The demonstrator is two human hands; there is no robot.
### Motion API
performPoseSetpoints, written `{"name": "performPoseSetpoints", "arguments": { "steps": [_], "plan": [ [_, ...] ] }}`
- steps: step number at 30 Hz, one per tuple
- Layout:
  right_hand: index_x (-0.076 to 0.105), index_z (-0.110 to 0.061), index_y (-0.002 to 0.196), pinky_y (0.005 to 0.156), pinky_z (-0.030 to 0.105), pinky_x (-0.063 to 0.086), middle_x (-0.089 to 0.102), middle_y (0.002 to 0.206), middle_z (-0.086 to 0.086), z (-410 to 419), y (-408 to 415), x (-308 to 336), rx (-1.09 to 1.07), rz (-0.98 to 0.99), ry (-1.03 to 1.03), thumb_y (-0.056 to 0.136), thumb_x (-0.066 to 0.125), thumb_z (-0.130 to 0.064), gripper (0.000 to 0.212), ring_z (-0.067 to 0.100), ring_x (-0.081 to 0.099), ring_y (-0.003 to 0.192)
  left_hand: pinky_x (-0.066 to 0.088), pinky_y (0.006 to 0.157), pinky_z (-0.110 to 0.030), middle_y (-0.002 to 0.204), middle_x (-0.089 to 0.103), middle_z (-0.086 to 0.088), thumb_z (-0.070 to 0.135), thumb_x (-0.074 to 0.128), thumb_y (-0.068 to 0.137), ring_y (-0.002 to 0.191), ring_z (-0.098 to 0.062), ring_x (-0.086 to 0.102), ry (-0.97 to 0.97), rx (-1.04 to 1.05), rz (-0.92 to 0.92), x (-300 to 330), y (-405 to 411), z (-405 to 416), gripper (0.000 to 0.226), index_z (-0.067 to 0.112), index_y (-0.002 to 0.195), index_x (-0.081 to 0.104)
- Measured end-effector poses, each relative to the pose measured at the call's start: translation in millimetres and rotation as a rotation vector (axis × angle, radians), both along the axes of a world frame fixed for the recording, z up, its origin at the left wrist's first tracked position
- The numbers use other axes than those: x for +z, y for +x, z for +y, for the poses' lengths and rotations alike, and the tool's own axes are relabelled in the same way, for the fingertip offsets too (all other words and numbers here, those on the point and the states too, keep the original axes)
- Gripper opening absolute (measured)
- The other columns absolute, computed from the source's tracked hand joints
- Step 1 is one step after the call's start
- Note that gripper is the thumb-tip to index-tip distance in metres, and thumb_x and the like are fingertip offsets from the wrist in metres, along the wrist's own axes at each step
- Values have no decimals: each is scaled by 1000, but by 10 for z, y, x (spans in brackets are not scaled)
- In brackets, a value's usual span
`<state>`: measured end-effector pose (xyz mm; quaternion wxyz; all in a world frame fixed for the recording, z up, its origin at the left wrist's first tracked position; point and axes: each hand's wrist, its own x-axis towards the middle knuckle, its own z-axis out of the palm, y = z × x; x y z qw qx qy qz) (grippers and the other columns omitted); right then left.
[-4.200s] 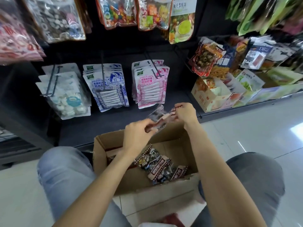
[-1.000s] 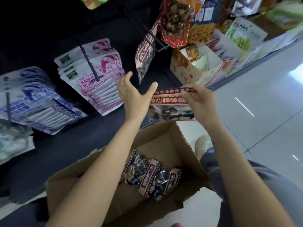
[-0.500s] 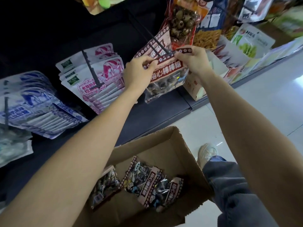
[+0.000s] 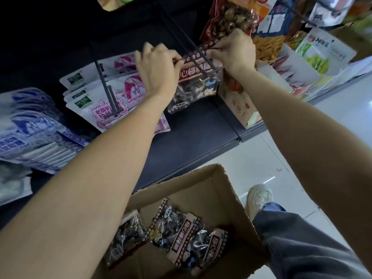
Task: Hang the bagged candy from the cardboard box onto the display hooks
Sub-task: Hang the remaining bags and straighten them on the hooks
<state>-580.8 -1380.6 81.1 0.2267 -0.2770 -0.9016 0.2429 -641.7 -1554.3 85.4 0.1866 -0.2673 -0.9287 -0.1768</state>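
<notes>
I hold a clear candy bag (image 4: 196, 85) with a dark red header up at a black double-prong display hook (image 4: 198, 55). My left hand (image 4: 156, 67) pinches the header's left corner. My right hand (image 4: 233, 51) pinches its right corner. The prongs cross the header, and the bag's body hangs below my hands. Below, the open cardboard box (image 4: 227, 190) on the floor holds three more bags (image 4: 181, 228) of the same candy.
Pink-and-white bags (image 4: 112, 97) hang on a hook to the left, blue-and-white ones (image 4: 30, 133) further left. A red bag (image 4: 231, 19) hangs above my right hand. A small carton (image 4: 239, 107) stands on the dark shelf (image 4: 191, 133). My shoe (image 4: 258, 198) rests right of the box.
Both hands have lifted the bag from above the box up to the hook, and its header now sits against the prongs. The view has tilted further down over the box.
</notes>
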Motion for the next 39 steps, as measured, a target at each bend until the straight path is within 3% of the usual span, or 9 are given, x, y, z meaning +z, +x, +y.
{"name": "performPoseSetpoints", "arguments": {
  "steps": [7,10,13,15,18,23,29,36,39],
  "plan": [
    [70,-19,99,86,28,50,67,109,3,-121,-496,-18,-93,90,-237,83,69,-35,23,16,63,98,23,98,-39,112,63,9,13,54,88,117,-19,45,74,229,-126,18,-234,197,29,33,109,60],
    [58,-14,117,83,15,41,56,121,6,-238,-301,-135,-90,212,-425,85,63,-20,33,12,55,98,27,100,-39,115,61,7,12,58,83,117,-22,47,97,107,-6,-17,-29,119,32,31,108,62],
    [57,-13,113,81,19,49,57,119,11,-577,238,-312,-52,323,-543,86,57,-10,28,16,58,97,38,84,-35,96,66,5,15,58,79,99,-23,56,197,-213,169,-204,357,-137,18,21,93,68],
    [62,-12,110,76,11,44,62,111,7,-870,694,-413,-21,210,-430,91,54,-7,21,10,57,91,39,77,-33,93,67,4,17,56,84,92,-22,57,211,-367,156,-407,682,-422,16,18,92,69],
    [66,-13,106,77,30,49,66,100,6,-1287,1328,-670,89,2,-231,90,54,-6,21,18,60,86,39,79,-32,94,68,5,19,54,88,91,-20,58,145,-458,1,-788,1146,-965,17,17,95,69],
    [63,-15,116,93,43,45,67,107,8,-1902,2044,-1296,337,-450,-37,87,51,-9,32,33,53,110,34,100,-33,120,63,6,28,52,94,118,-18,50,-281,-369,-557,-1388,1494,-2028,29,25,123,58],
    [37,-15,139,96,42,41,49,134,13,-2270,2466,-1969,416,-1151,-270,92,57,-31,54,35,47,122,46,89,-34,127,60,-1,38,53,93,114,-24,56,-611,-27,-909,-1903,1780,-2905,43,27,134,45],
    [31,-17,146,106,42,33,35,148,12,-2294,2596,-2755,167,-1394,-427,86,56,-59,77,36,34,135,45,83,-31,137,50,-2,37,55,93,115,-23,55,-576,-13,-1034,-2248,2043,-2830,46,28,136,41],
    [49,-13,134,96,38,45,52,136,11,-2307,2540,-2970,138,-1356,-523,91,56,-44,53,32,50,124,45,75,-26,140,45,-2,37,55,93,115,-19,55,-578,-71,-1046,-2383,2074,-2657,52,25,141,37]
  ]
}}
